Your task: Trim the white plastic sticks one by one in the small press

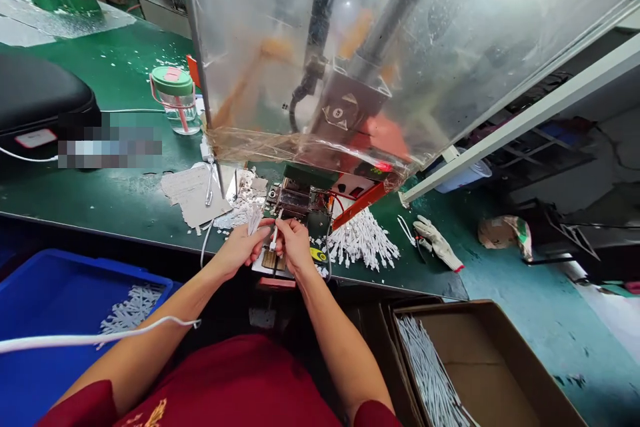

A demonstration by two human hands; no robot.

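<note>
My left hand (242, 248) is closed around a small bundle of thin white strips (254, 219) that sticks up above the fingers. Just to its right, my right hand (296, 243) pinches a single white strip (275, 237) with a blocky lower end. Both hands meet in front of a small bench press (294, 202), at its lower front edge. Beside the right hand lies a yellow-and-black tool (318, 255), partly hidden. A heap of white strips with blocky ends (363, 240) spreads to the right of the press.
A clouded plastic guard (250, 80) hangs over the press. Torn cardboard (193, 195), white scraps (245, 203) and a lidded drink jar (175, 103) are on the left; a glove (437, 243) is on the right. A blue bin (45, 320) and a cardboard box (493, 347) hold more strips.
</note>
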